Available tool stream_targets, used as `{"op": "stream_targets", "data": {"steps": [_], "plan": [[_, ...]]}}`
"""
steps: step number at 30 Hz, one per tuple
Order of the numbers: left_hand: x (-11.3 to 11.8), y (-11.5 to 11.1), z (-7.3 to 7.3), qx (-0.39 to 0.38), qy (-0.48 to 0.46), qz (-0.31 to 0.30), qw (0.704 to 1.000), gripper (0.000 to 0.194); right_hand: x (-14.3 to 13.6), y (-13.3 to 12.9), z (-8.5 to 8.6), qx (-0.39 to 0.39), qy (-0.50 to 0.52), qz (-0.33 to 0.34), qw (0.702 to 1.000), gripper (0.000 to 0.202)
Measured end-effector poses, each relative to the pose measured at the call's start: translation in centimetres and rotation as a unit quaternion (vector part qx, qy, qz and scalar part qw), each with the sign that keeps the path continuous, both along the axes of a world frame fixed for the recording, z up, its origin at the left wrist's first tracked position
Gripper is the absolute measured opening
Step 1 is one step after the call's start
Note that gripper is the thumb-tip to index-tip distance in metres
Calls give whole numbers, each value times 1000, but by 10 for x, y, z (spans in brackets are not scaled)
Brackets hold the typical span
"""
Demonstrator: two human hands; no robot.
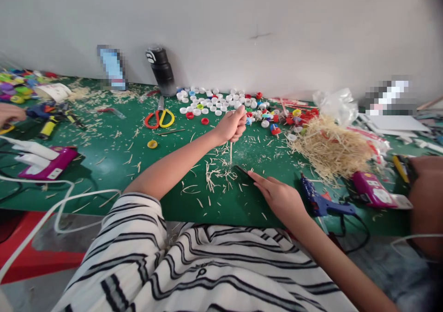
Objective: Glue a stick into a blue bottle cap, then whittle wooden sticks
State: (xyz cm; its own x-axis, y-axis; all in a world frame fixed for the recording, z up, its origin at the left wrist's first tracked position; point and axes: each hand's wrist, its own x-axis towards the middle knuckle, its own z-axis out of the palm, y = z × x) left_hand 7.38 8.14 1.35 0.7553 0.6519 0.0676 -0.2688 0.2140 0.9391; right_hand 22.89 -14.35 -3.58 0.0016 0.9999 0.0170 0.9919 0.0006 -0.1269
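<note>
My left hand is closed in a fist around a thin wooden stick, whose lower end points down toward the green tabletop. Just to the right, my right hand grips a slim dark blade-like tool, its index finger stretched along it. The tool's tip is close to the stick's lower end; I cannot tell whether they touch. Curled wood shavings lie beneath both hands. Beyond my left hand spread many bottle caps, mostly white.
Scissors and a yellow cap lie left. Behind them stands a black bottle. To the right are a straw-like heap, a blue glue gun and a purple power strip. Other people's arms show at both sides.
</note>
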Motion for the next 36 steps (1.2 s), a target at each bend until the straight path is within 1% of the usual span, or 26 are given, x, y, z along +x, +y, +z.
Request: {"op": "stream_targets", "data": {"steps": [2, 5, 8, 12, 15, 18, 22, 25, 28, 31, 36], "plan": [[0, 1, 0, 4, 2, -20, 1000, 53, 2, 1, -1, 3, 11, 9, 1000, 45], [-2, 1, 5, 2, 14, -76, 997, 55, 2, 9, -1, 26, 14, 18, 999, 45], [-7, -1, 11, -2, 32, -115, 993, 57, -2, 22, 3, 53, -6, 24, 998, 44], [-11, -2, 16, 1, 38, -146, 989, 56, -11, 36, 10, 49, -48, 29, 997, 43], [-12, -1, 16, -9, 38, -149, 988, 55, -16, 41, 14, 33, -65, 23, 997, 43], [-12, 1, 14, -41, 35, -148, 988, 54, -18, 41, 16, 17, -52, 17, 998, 44], [-13, 4, 11, -78, 24, -171, 982, 53, -15, 37, 16, -2, -36, 22, 999, 46], [-13, 5, 10, -72, 21, -174, 982, 52, -11, 31, 14, -2, -23, 25, 999, 46], [-14, 6, 9, -61, 27, -161, 985, 52, -5, 23, 10, -7, -1, 18, 1000, 47], [-13, 5, 10, -46, 27, -151, 987, 53, 1, 16, 6, -6, -5, 13, 1000, 46], [-9, -1, 13, -23, 28, -139, 990, 54, 7, 14, 1, 16, -5, 40, 999, 45]]}}
